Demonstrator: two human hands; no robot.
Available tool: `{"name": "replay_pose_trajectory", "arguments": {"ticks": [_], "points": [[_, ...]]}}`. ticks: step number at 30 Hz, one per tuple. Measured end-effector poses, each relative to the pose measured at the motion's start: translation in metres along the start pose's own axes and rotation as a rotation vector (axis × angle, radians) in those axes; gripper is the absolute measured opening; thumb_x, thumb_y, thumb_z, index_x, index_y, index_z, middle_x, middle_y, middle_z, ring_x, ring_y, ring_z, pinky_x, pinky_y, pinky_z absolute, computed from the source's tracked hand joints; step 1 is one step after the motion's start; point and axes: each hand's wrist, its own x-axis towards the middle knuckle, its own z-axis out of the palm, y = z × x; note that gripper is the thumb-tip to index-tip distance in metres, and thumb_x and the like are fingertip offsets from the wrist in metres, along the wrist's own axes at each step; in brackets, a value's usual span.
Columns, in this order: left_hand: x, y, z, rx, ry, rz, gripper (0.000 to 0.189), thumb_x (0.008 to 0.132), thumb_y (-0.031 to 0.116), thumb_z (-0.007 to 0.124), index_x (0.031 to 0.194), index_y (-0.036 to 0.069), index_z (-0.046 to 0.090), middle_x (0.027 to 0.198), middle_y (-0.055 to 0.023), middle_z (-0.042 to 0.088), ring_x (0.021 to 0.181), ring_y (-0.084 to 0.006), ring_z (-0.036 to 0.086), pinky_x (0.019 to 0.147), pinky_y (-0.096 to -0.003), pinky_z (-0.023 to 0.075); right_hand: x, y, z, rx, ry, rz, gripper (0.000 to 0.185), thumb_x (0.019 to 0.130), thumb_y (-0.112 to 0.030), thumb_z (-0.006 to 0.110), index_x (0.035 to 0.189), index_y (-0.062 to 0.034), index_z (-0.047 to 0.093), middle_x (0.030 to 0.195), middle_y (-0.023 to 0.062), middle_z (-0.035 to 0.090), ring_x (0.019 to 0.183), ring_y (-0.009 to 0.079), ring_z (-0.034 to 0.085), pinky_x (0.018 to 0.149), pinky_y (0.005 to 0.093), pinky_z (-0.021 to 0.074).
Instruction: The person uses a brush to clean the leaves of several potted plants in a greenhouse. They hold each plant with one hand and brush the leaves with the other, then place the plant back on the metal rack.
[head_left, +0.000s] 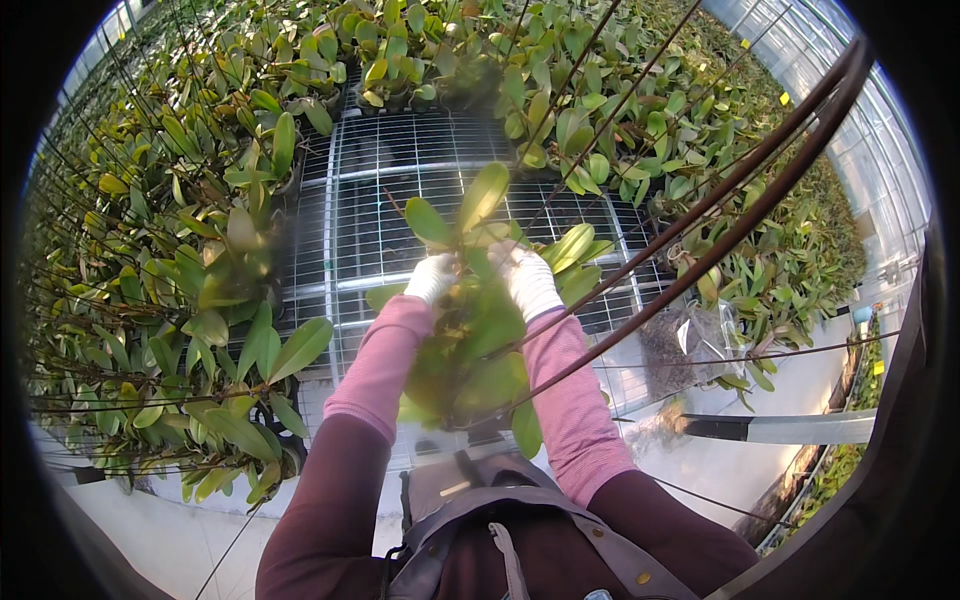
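In front of my body is a leafy plant with broad, thick green leaves, orchid-like in form. Its nearer leaves are blurred, and its base is hidden. My left hand, in a white glove, is curled against the plant's left side below two upright leaves. On the other side my right hand, also white-gloved, has its fingers bent around a part of the plant. Leaves partly cover the fingertips of both hands, so the exact part gripped cannot be made out.
Beneath is a wire-mesh bench with metal bars. Dense similar plants crowd the left, back and right. A clear plastic bag of dark material lies at right. Long brown stems cross close to my view.
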Motion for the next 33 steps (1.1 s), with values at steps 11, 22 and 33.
{"name": "replay_pose_trajectory", "arguments": {"ticks": [11, 22, 33], "points": [[0.016, 0.013, -0.009, -0.273, -0.159, -0.067, 0.030, 0.079, 0.002, 0.078, 0.108, 0.004, 0.070, 0.097, -0.0068, 0.072, 0.086, -0.0163, 0.066, 0.076, -0.0310, 0.0530, 0.034, -0.018, 0.028, -0.546, -0.250, 0.378, 0.014, 0.093, -0.013, 0.066, 0.100, -0.0028, 0.072, 0.080, 0.0060, 0.070, 0.064, 0.0160, 0.062, 0.053, 0.0300, 0.0489], [0.002, 0.003, 0.019, -0.810, 0.012, -0.282, 0.032, 0.087, -0.006, 0.066, 0.118, 0.000, 0.062, 0.102, -0.0087, 0.068, 0.084, -0.0168, 0.063, 0.069, -0.0282, 0.0522, 0.023, 0.030, 0.056, -0.834, -0.198, 0.116, 0.028, 0.091, -0.025, 0.070, 0.104, -0.0006, 0.067, 0.078, 0.0079, 0.069, 0.059, 0.0172, 0.062, 0.053, 0.0322, 0.0485], [-0.008, 0.026, 0.008, -0.853, 0.074, -0.240, 0.019, 0.087, -0.006, 0.063, 0.106, -0.002, 0.067, 0.097, -0.0086, 0.069, 0.085, -0.0190, 0.063, 0.076, -0.0318, 0.0520, 0.027, 0.042, 0.058, -1.598, -0.304, -0.261, 0.039, 0.093, -0.033, 0.049, 0.092, -0.0030, 0.074, 0.098, 0.0228, 0.071, 0.092, 0.0394, 0.068, 0.081, 0.0476, 0.0534]]}}
